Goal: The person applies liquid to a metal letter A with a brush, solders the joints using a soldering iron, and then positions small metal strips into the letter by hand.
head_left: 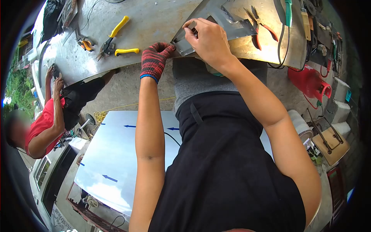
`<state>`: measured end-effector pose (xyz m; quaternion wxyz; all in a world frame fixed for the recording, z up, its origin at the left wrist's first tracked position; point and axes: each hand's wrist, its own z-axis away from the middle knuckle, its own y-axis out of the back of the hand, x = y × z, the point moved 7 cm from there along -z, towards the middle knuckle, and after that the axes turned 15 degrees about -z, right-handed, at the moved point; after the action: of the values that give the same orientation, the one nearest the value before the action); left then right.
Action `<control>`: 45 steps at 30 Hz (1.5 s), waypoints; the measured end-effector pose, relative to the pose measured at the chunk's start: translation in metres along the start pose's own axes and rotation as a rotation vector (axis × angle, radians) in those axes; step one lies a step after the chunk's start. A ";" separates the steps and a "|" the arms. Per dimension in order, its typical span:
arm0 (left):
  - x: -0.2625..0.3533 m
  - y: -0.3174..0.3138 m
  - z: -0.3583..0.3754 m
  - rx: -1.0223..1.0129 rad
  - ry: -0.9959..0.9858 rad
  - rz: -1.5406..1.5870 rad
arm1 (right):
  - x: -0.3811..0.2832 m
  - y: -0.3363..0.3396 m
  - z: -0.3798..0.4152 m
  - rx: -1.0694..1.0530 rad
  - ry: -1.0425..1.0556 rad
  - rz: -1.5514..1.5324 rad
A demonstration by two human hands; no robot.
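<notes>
A flat grey metal piece (pixel 239 31) with cut-outs lies at the near edge of the metal-topped table (pixel 147 29). My left hand (pixel 157 58), in a red and black knitted glove, is closed at the left corner of the piece, its fingertips pressed together there. Bare and curled, my right hand (pixel 206 40) rests over the piece, thumb and forefinger bent toward each other; whatever lies between them is too small to make out. Yellow-handled snips (pixel 112 40) lie left of the glove. Pliers with red-orange handles (pixel 258 29) lie to the right, touching the piece's right end.
Orange-handled cutters (pixel 84 43) lie farther left on the table. At the left a person in a red shirt (pixel 48 120) holds a dark object. A red gas cylinder (pixel 307 83) is on the right. A pale sheet with blue arrows (pixel 112 147) lies below.
</notes>
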<state>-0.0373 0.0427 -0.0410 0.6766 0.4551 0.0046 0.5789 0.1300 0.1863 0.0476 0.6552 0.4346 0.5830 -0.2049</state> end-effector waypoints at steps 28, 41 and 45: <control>0.001 -0.002 -0.001 0.007 -0.045 0.061 | -0.024 0.191 -0.080 0.600 0.059 0.152; -0.018 -0.009 -0.011 0.023 -0.050 0.155 | 0.103 0.242 -0.191 0.505 -0.117 0.415; -0.021 -0.010 -0.013 0.010 -0.028 0.187 | 0.090 0.283 -0.143 0.517 -0.274 0.369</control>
<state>-0.0430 0.0348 -0.0660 0.6174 0.4648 -0.0442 0.6331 0.2867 0.4754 0.0641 0.6216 0.6528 0.3301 -0.2801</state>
